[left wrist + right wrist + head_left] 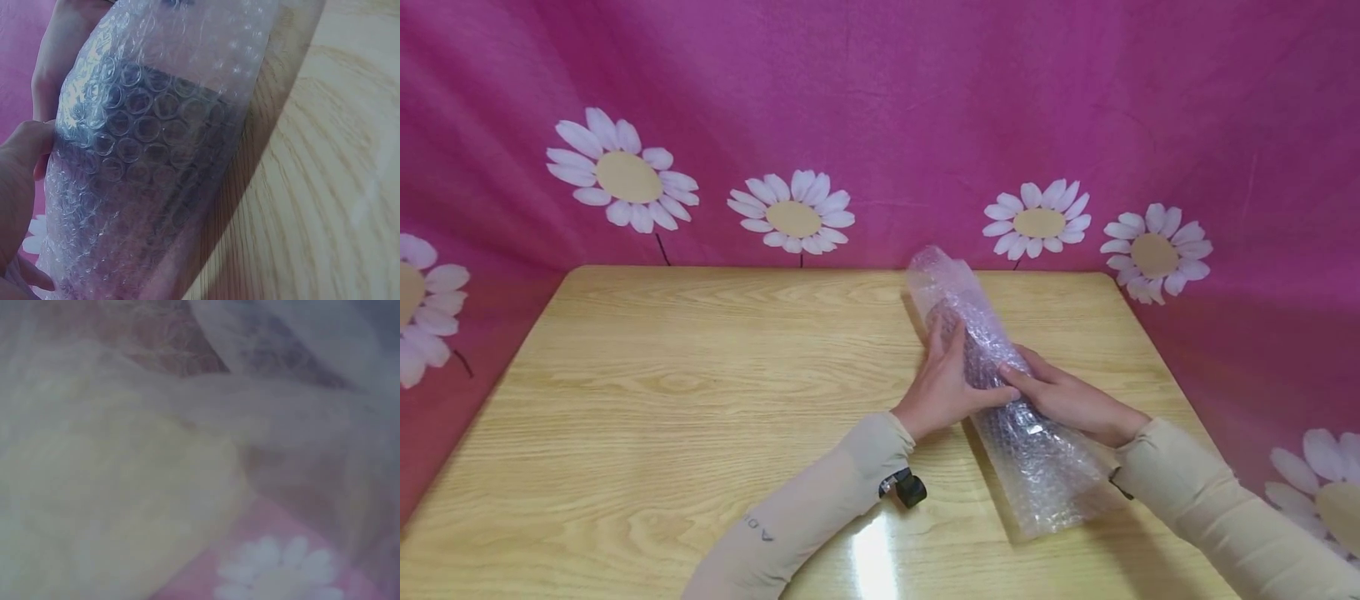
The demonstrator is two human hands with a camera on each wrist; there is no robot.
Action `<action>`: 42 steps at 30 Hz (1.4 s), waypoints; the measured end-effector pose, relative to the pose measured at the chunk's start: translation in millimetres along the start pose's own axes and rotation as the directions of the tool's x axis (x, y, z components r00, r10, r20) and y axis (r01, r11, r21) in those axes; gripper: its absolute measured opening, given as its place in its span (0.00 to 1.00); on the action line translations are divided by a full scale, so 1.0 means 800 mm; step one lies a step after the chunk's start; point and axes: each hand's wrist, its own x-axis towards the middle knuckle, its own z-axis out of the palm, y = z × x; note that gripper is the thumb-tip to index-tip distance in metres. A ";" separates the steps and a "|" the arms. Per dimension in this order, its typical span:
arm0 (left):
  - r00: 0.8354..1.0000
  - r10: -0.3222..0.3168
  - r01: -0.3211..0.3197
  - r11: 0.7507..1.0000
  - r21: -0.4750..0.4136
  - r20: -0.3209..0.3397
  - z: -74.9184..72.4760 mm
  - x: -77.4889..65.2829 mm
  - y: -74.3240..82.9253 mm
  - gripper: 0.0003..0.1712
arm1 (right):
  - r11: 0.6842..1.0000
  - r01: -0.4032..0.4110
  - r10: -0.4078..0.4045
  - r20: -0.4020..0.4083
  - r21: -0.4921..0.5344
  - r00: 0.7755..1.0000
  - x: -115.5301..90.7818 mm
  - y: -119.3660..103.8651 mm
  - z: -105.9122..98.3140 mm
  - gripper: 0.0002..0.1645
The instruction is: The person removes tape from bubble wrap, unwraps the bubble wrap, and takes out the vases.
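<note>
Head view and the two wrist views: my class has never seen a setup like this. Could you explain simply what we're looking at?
There is no machine here, just a person's two bare hands. The head picture looks forward and down from the person's head; the others are taken from each wrist. The right wrist picture is too blurred to tell much.

On the wooden table lies a long bundle of bubble wrap, with flowered pink cloth behind. The left hand rests on it with spread fingers, while the right hand holds its right side. The left wrist picture shows a dark shape through the bubbles; I can't tell what it is.
</note>
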 end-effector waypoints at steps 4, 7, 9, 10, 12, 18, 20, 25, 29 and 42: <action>1.000 -0.003 0.003 1.000 -0.004 0.002 -0.004 -0.002 -0.002 0.76 | 1.000 -0.003 0.003 0.010 0.015 1.000 -0.001 -0.004 0.004 0.58; 1.000 -0.001 0.001 1.000 -0.007 0.003 -0.008 -0.003 -0.003 0.76 | 1.000 -0.007 0.007 0.014 0.018 1.000 -0.001 -0.006 0.006 0.58; 1.000 -0.002 0.002 1.000 -0.007 0.005 -0.010 -0.005 -0.004 0.77 | 1.000 -0.006 0.006 0.014 0.018 1.000 0.000 -0.007 0.008 0.58; 1.000 -0.002 0.002 1.000 -0.006 0.006 -0.012 -0.006 -0.004 0.77 | 1.000 -0.005 0.005 0.014 0.018 1.000 0.000 -0.008 0.008 0.58; 1.000 -0.002 0.002 1.000 -0.001 0.005 -0.014 -0.007 -0.006 0.77 | 1.000 -0.004 0.004 0.015 0.017 1.000 0.000 -0.009 0.010 0.58; 1.000 -0.006 0.006 1.000 0.000 0.008 -0.020 -0.011 -0.011 0.77 | 1.000 0.012 -0.012 0.016 0.017 1.000 0.001 -0.012 0.016 0.57; 1.000 -0.013 0.013 1.000 0.002 0.010 -0.023 -0.012 -0.013 0.77 | 1.000 0.018 -0.018 0.020 0.021 1.000 0.002 -0.013 0.019 0.57; 1.000 -0.022 0.022 1.000 0.010 0.019 -0.028 -0.014 -0.017 0.76 | 0.999 0.020 -0.022 0.038 0.042 0.999 0.002 -0.016 0.024 0.57; 0.999 -0.030 0.030 1.000 0.006 0.032 -0.034 -0.017 -0.019 0.76 | 0.998 0.025 -0.027 0.046 0.052 0.999 0.002 -0.018 0.028 0.57; 0.999 -0.021 0.021 1.000 0.019 0.038 -0.052 -0.029 -0.029 0.76 | 0.994 0.042 -0.051 0.094 0.101 0.994 0.004 -0.029 0.041 0.56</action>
